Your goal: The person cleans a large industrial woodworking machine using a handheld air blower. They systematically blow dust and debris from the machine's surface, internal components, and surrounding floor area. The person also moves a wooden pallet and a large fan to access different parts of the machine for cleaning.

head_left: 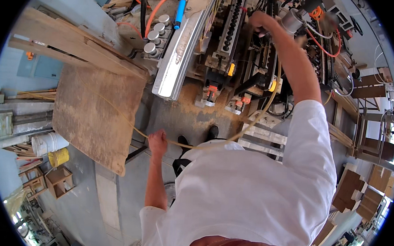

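My left hand is closed around a thin yellow hose. From that hand the hose runs across in front of my body and up to the machine, where it passes behind my right forearm. Its other side trails thinly over a worn wooden board to the left. My right hand reaches far into a woodworking machine, above its dark chain tracks. The fingers there are curled, and what they hold is hidden.
The brown wooden board is at left. Sawdust lies on the floor under the machine, by my feet. A silver rail with round knobs beside it juts toward me. Buckets and wooden crates stand at far left, pallet slats at right.
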The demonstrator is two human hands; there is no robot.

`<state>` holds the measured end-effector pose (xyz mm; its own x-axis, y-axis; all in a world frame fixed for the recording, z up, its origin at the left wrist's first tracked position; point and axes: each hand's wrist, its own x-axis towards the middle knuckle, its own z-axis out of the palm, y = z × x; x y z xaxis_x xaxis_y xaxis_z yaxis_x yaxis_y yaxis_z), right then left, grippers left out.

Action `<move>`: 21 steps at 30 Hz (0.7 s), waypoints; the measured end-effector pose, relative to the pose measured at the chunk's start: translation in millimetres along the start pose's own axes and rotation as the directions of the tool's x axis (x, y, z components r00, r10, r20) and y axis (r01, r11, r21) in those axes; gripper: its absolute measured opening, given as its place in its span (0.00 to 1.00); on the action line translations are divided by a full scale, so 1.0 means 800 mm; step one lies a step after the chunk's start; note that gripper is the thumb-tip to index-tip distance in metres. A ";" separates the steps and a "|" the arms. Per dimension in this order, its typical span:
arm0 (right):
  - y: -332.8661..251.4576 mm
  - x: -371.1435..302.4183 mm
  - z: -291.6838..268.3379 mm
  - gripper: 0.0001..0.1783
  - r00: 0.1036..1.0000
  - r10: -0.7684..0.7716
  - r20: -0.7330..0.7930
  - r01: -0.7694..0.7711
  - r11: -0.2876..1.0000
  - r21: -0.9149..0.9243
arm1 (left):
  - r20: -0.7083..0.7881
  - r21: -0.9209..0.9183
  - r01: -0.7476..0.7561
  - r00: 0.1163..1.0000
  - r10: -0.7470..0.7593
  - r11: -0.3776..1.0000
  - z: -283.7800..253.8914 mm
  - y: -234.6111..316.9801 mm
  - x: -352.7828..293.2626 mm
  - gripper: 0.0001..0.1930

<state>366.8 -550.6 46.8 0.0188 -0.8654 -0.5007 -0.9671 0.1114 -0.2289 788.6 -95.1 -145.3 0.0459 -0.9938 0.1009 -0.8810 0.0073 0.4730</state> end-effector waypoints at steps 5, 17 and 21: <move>-0.028 -0.049 0.027 0.16 0.978 0.005 -0.211 0.088 0.899 0.429 | 0.099 0.056 0.064 0.993 -0.069 0.996 -0.017 0.007 -0.010 0.06; 0.080 0.052 0.111 0.12 0.948 0.307 0.087 -0.299 0.760 0.577 | 0.088 0.151 0.144 0.984 -0.158 0.978 -0.021 -0.019 -0.073 0.06; 0.082 0.059 0.118 0.11 0.939 0.322 0.123 -0.342 0.829 0.442 | 0.082 0.128 0.142 0.985 -0.153 0.982 -0.027 -0.006 -0.076 0.06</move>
<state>328.2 -538.0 -70.7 -0.2625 -0.7163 -0.6465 -0.6959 0.6047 -0.3873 799.9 -32.6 -134.6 0.1411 -0.9890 -0.0448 -0.9186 -0.1477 0.3665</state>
